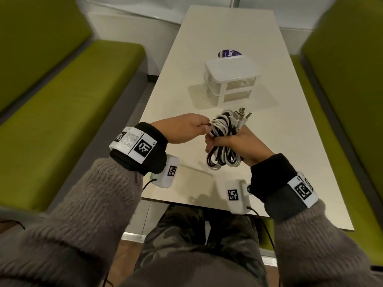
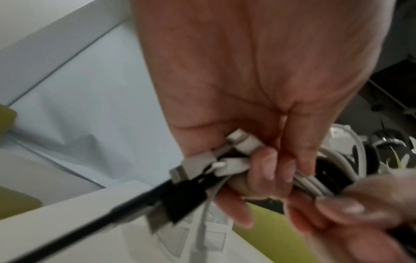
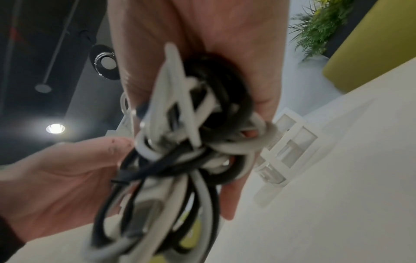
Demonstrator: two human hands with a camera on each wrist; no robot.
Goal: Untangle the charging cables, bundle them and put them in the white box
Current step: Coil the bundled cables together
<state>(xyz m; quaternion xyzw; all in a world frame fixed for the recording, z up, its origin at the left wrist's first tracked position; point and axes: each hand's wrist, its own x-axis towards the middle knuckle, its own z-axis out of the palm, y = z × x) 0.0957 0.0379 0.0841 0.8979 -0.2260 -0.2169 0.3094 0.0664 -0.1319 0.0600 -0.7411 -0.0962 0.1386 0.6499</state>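
Note:
A coiled bundle of white and black charging cables (image 1: 224, 146) is held above the table's near half. My right hand (image 1: 215, 142) grips it round the middle from below, and several USB plugs (image 1: 241, 116) stick out at its far end. My left hand (image 1: 204, 127) pinches white strands on the bundle's left side. In the left wrist view its fingers (image 2: 270, 167) curl round cable ends and plugs (image 2: 231, 165). The right wrist view shows the blurred bundle (image 3: 191, 128) in my right palm. The white box (image 1: 232, 79), a small drawer unit, stands just beyond the bundle with its drawers closed.
A purple round sticker (image 1: 229, 53) lies on the cream table (image 1: 290, 141) behind the box. Green benches (image 1: 72, 112) flank the table on both sides. The table's near edge runs just under my wrists.

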